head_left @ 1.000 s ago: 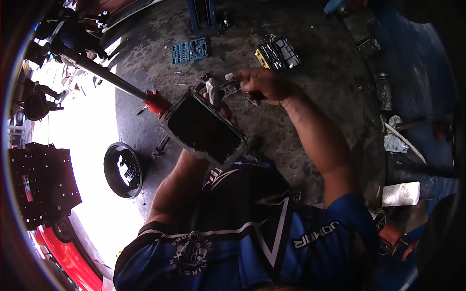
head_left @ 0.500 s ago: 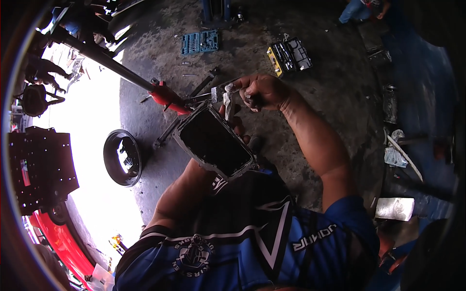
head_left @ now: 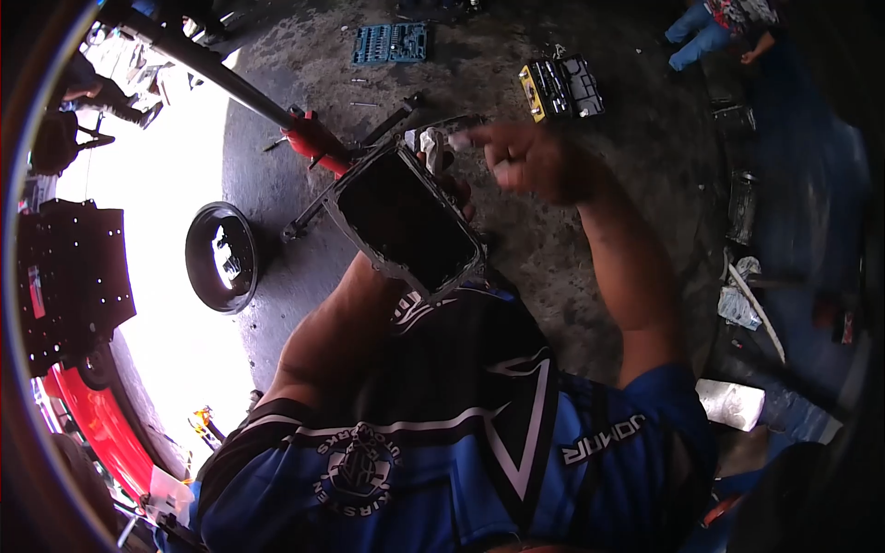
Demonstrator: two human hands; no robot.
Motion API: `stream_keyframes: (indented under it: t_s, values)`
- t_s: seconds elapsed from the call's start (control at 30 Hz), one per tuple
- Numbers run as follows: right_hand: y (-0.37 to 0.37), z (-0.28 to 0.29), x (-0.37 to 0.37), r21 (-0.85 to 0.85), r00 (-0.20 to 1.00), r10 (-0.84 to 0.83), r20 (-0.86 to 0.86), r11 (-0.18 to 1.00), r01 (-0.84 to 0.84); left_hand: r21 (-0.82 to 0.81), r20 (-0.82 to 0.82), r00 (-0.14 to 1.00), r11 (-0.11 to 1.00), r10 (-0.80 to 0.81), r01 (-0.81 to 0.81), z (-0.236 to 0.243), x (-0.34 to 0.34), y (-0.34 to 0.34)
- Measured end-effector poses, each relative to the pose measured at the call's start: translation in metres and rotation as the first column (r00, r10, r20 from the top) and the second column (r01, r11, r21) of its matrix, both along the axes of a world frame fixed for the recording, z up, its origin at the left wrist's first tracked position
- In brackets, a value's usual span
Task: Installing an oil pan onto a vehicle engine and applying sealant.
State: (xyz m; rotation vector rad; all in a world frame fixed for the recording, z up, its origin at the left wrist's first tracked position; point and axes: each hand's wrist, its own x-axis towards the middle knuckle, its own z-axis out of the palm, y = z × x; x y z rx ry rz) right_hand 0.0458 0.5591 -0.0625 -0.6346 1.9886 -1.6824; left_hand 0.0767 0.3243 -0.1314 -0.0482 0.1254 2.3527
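Observation:
My left hand [head_left: 458, 195] holds up a black rectangular metal pan [head_left: 401, 217] with pale, uneven material along its rim. Its fingers wrap round the far side, beside a crumpled white tube [head_left: 430, 147]; the palm is hidden under the pan. My right hand [head_left: 539, 164] is raised just right of the tube, blurred, its fingers mostly curled and a white bit at the index fingertip; whether they grip anything is unclear. Beyond the pan stands a red jack [head_left: 313, 140] with a long pole handle.
Black basin [head_left: 200, 258] on the left; blue socket case [head_left: 389, 42] and yellow-black toolbox [head_left: 562, 88] on the floor ahead; perforated dark panel [head_left: 74, 276] and red car body [head_left: 101, 429] at far left. A person [head_left: 696, 41] at upper right, others at upper left.
My right hand has drawn rightward from the tube. The pan sits slightly higher in view. The floor items have shifted with the camera, and more of the person at upper right shows.

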Motion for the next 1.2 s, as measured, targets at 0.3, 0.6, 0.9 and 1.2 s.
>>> stream_keyframes:
  t_s: [0.3,0.6,0.9,1.2]
  values:
    - [-0.016,0.022,0.048,0.453,0.885,0.175,-0.432,0.89,0.046,-0.081,-0.245,0.96,0.984,0.137,-0.161,-0.012,0.003,-0.001]
    - [-0.024,0.02,0.058,0.59,0.815,0.242,-0.526,0.794,0.146,-0.145,-0.488,0.852,0.945,0.189,-0.292,-0.023,0.001,0.001]
    - [-0.021,0.026,0.085,0.661,0.775,0.293,-0.559,0.722,0.204,-0.176,-0.704,0.684,0.887,0.189,-0.426,-0.035,-0.001,-0.006]
    - [-0.011,0.026,0.106,0.717,0.717,0.373,-0.589,0.65,0.251,-0.165,-0.859,0.492,0.833,0.141,-0.527,-0.046,-0.011,-0.011]
